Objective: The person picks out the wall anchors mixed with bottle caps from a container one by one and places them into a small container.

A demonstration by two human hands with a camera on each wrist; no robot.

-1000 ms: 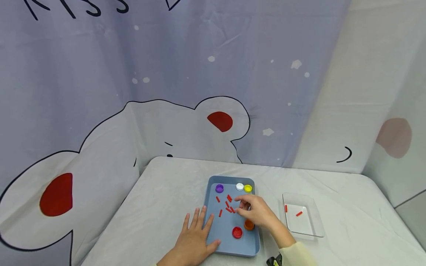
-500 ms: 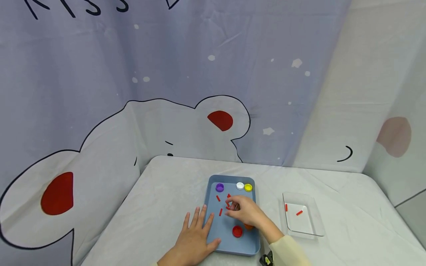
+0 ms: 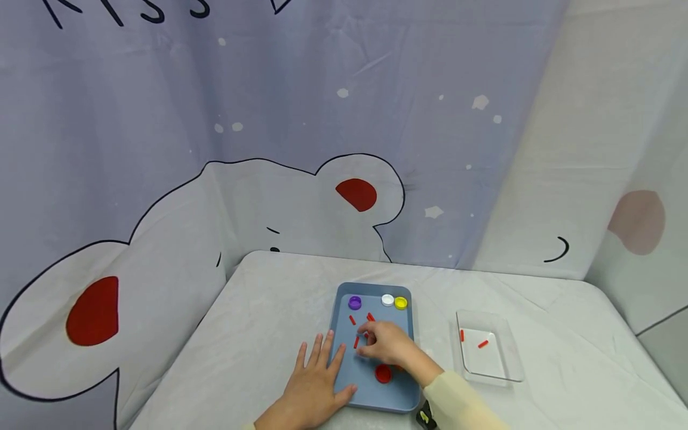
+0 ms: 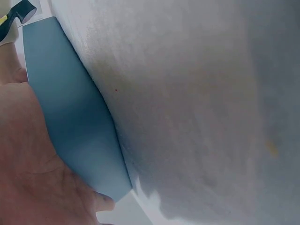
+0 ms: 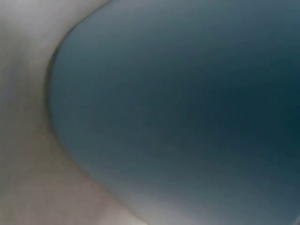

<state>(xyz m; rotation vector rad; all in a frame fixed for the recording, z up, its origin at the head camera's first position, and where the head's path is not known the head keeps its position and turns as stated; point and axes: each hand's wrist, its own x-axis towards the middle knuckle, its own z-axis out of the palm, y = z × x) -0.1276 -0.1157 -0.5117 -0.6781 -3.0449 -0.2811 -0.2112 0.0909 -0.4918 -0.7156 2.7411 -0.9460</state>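
My left hand (image 3: 310,388) lies flat with spread, straight fingers at the left edge of a blue tray (image 3: 360,394); its palm fills the lower left of the left wrist view beside the tray's wall. Above the middle of the tray hovers my right hand (image 3: 388,343), thumb and index finger apart around a short red stick (image 3: 356,343). Another red stick (image 3: 352,321) and a pair of red sticks (image 3: 371,317) lie farther back. The right hand partly covers more red pieces. In the right wrist view, only a blurred blue surface and skin show.
Round shallow caps stand in the tray: purple (image 3: 355,303), white (image 3: 387,300) and yellow (image 3: 401,303) at the back, red (image 3: 383,374) in front, with orange partly behind the right hand. To the right, a clear plastic box (image 3: 491,370) holds two red sticks (image 3: 483,344).
My right hand has moved left and slightly toward me across the tray, from the right side to the red stick left of the middle. The left hand has stayed in place.
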